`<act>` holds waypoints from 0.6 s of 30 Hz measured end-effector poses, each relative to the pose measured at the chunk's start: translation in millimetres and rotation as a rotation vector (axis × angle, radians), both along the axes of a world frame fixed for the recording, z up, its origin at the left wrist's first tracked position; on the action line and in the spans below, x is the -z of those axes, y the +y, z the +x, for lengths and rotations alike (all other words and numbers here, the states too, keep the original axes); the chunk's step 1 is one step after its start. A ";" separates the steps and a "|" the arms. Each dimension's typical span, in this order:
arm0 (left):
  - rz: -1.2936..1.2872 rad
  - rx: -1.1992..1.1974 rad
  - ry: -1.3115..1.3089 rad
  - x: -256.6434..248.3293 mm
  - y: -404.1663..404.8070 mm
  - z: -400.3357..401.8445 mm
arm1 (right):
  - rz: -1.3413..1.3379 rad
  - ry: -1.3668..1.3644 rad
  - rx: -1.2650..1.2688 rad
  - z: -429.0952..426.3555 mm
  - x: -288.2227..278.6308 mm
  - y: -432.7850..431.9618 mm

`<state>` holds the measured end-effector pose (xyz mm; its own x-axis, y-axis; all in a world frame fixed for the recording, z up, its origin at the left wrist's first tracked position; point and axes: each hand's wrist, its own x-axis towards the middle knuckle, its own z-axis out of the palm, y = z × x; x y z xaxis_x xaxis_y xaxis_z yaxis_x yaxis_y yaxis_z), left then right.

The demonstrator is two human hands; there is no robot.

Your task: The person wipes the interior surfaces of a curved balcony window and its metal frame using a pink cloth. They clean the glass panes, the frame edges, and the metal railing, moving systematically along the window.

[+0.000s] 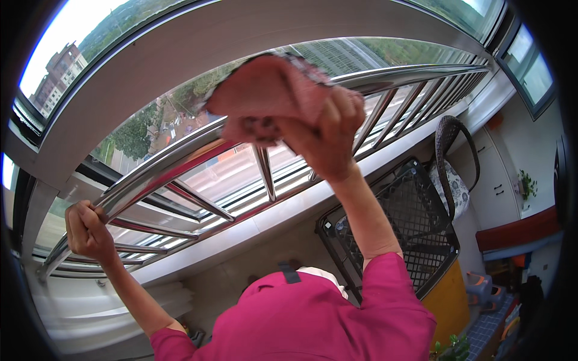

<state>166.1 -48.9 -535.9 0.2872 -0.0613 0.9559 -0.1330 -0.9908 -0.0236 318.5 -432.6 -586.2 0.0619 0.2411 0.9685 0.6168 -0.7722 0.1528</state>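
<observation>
My left hand (90, 232) is closed around the shiny metal top rail (167, 169) of a window guard railing, near its left end. In my right hand (332, 135) is a pink cloth (271, 92) with a dark patterned edge, bunched under the fingers and spread out to the left. The cloth is slightly blurred and lies in front of the rail's middle, hiding part of it; whether it touches the rail or the window glass behind, I cannot tell. Metal bars (264, 173) run from the rail down to the sill.
A pale window sill (253, 223) runs below the railing. Beside my right arm stands a black mesh-topped rack (406, 225), with a wicker chair (451, 171) behind it. A white curtain (113, 311) hangs at lower left. Plastic stools (481, 289) and a plant (454, 349) are at lower right.
</observation>
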 end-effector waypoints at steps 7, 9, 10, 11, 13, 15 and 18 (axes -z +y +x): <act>0.007 0.018 -0.026 -7.0 -8.1 3.7 | 0.281 0.258 0.057 33.5 -2.7 -124.1; -0.006 -0.004 -0.042 -6.6 -6.4 4.9 | 0.202 0.186 0.134 23.8 -9.0 -93.4; 0.021 -0.007 -0.049 -5.5 -2.2 4.9 | 0.125 0.158 0.171 16.5 -15.3 -72.6; 0.048 -0.009 -0.056 -4.8 1.9 4.3 | 0.048 0.127 0.208 6.2 -24.8 -49.2; 0.036 0.000 -0.074 -3.6 2.4 4.1 | -0.055 0.192 0.111 -15.7 -53.9 1.8; -0.006 0.000 -0.062 -6.6 -1.3 2.8 | -0.176 0.281 0.042 -31.1 -72.6 39.1; -0.011 -0.006 -0.035 -6.2 -1.4 0.8 | -0.280 0.379 -0.107 -42.4 -85.4 87.9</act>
